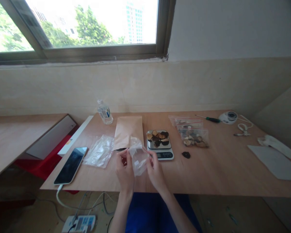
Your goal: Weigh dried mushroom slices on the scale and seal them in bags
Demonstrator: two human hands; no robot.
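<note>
Between both hands hangs a clear plastic bag [138, 161], its upper part creased. The fingers of my left hand [125, 168] pinch its left side, and those of my right hand [155, 169] grip the right side. Just beyond the bag lies a brown paper bag [128, 129]. Dried brown and dark slices [157, 138] are heaped on a small white digital scale [168, 153] to the right; its display is too small to read. A single dark slice [186, 155] lies on the table right of the scale. More clear plastic bags [100, 152] lie flat at the left.
Zip bags of dried slices [196, 138] overlap behind the scale's right. A water bottle [105, 112] stands at the back left, near a charging phone [71, 165]. Farther right are a screwdriver [212, 119], a white dome camera [228, 117] and a grey-white sheet [276, 161].
</note>
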